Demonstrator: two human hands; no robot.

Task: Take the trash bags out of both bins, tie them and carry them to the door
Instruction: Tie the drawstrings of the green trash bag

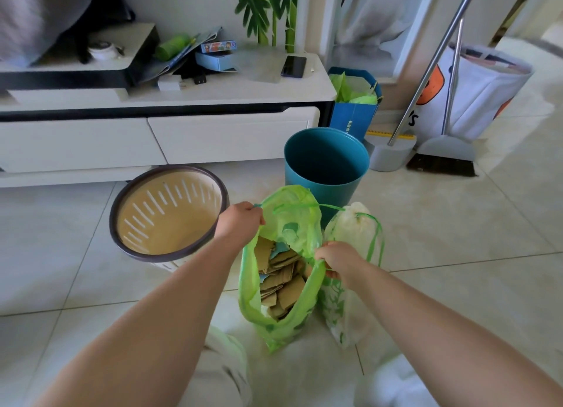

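The blue box by the cabinet bears pale print too small to read, and green bag plastic spills from its open top. The white sack behind the broom shows an orange shape and a dark letter "s"; the rest is hidden.

Both bins stand empty on the tiled floor: the beige slotted bin with a dark rim tilts toward the camera, and the teal bin stands upright beside it.

In front of them the green bag gapes open, full of torn cardboard pieces. The left hand pinches its drawstring at the far rim; the right hand is closed on the near rim. Touching it on the right, the white bag sits cinched, its green drawstring looped loose.
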